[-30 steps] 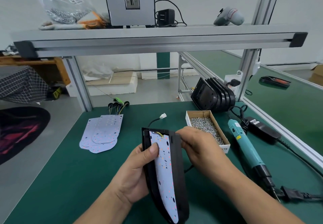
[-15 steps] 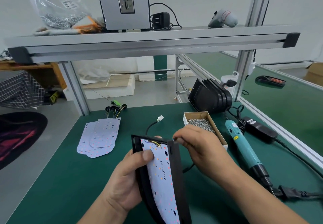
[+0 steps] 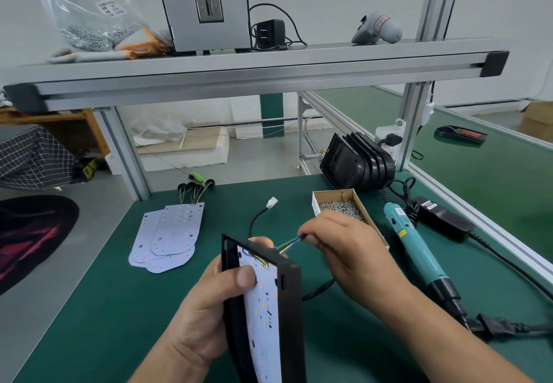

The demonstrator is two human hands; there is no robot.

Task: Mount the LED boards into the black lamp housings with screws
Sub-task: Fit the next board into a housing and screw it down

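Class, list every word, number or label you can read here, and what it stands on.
Nothing can be read as text.
Label on the plastic bag: too blurred.
Stickers on the electric screwdriver: too small.
White label on the power adapter: too small.

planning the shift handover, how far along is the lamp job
Early. Done: one LED board sits inside the black housing. In hand: the left hand grips that housing, thumb on the board, while the right hand pinches its coloured wires. Left: screwing it down, since the screwdriver lies on the mat beside the screw box, plus the loose boards and the stacked housings.
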